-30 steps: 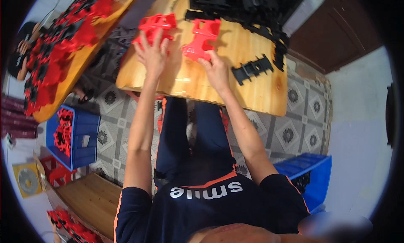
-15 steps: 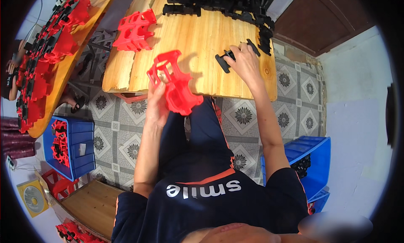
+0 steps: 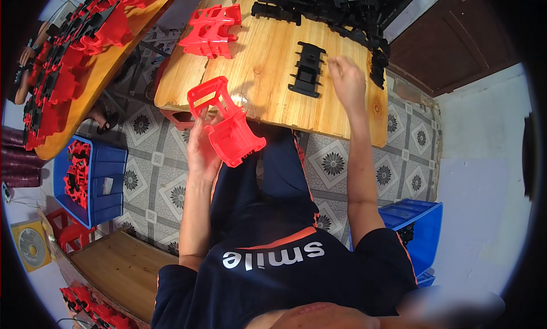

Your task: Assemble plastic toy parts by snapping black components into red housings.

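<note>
My left hand [image 3: 203,149] grips a red plastic frame [image 3: 231,136] at its left side, above the table's near edge. The frame is tilted, with openings in its upper part and a solid panel below. My right hand [image 3: 346,81] is over the right part of the table, its fingers curled together; whatever may be between the fingertips is hidden. Just left of it, apart from the fingers, a flat black plastic bracket [image 3: 308,70] with wide ends lies on the wood.
Two joined-looking red frames [image 3: 211,31] lie on the wooden table [image 3: 262,67] at left. Black parts [image 3: 342,15] are piled along its far edge. A side table at left carries red and black pieces [image 3: 74,61]. Blue bins [image 3: 108,184] stand on the tiled floor at both sides.
My right hand has let go of the black bracket, which now lies flat on the table, and has moved slightly right of it. The red frame in my left hand has turned and moved slightly left.
</note>
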Demonstrator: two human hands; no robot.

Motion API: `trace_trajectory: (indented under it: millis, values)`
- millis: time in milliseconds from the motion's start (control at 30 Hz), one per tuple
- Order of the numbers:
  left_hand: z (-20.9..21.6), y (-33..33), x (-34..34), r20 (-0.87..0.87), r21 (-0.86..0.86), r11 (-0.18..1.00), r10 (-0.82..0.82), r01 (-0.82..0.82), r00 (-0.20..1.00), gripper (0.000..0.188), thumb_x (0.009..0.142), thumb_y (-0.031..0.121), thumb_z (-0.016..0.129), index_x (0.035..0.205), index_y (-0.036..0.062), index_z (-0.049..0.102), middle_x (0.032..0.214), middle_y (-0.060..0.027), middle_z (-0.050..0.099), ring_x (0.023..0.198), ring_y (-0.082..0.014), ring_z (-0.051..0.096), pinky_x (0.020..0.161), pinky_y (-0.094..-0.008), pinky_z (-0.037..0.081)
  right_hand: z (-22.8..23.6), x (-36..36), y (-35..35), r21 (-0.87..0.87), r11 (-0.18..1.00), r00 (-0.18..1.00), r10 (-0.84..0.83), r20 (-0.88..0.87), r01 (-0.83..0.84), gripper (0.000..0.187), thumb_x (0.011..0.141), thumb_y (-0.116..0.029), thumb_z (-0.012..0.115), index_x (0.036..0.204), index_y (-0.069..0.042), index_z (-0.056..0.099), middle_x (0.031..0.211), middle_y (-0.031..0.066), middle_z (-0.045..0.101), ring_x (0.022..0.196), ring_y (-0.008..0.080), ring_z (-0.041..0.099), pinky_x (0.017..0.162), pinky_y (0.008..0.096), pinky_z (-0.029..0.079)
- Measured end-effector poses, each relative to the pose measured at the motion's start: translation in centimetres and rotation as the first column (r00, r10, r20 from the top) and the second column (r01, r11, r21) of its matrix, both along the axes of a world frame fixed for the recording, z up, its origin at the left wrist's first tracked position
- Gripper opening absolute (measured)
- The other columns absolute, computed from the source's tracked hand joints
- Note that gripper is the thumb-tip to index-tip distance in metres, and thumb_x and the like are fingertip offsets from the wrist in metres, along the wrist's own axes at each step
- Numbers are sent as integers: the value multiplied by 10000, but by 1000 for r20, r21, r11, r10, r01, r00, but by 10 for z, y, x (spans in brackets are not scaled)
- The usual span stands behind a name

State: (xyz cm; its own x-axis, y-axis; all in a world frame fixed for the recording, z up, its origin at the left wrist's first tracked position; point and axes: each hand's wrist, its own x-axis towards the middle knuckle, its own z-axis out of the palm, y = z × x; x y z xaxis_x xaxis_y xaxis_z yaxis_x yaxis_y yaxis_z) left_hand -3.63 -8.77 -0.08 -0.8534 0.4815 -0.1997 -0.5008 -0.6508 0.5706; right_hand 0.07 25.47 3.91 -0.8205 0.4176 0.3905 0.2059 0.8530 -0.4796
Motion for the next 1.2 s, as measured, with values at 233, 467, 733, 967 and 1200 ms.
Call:
trace_trajectory:
  millis: [233,467,733,967,1200]
  values:
    - [1,1,-3,18,44,999,9,-10,1000,474,960,331,586,1379,152,455,1342,-168,536,1254,-333,521,1060,-510,424,-8,-38,21,-220,897,874,429,229,-383,253,902,-20,565,1134,-15,667,1121,138,651,1071,297,611,963,345,459]
    - [-4,6,-6,-93,-58,998,25,-31,995,691,922,286,663,1488,94,316,1455,-148,453,1336,-254,450,1122,-443,362,-9,11,-14,-83,954,951,295,90,-288,227,870,-55,637,1091,-28,680,968,86,641,854,219,621,767,298,478]
    - [7,16,6,-136,8,1000,-4,5,991,645,930,234,674,1463,74,350,1449,-107,455,1318,-220,453,1118,-421,352,38,60,-159,-46,934,916,336,-219,-354,242,796,-154,783,947,-21,650,723,79,549,671,216,578,584,327,455]
    - [4,11,5,-165,19,999,-31,35,986,558,947,197,649,1425,69,392,1330,-41,523,1236,-175,503,1064,-378,401,27,53,-173,214,888,847,455,-275,-407,285,760,-130,796,955,-20,621,781,92,564,718,266,591,619,372,498]
    - [10,6,7,-200,53,995,-77,90,977,681,949,193,642,1502,88,258,1363,-80,496,1242,-204,509,1066,-393,406,29,51,-177,221,869,825,491,-280,-443,293,753,-126,805,969,-12,641,769,108,577,706,285,579,616,382,481]
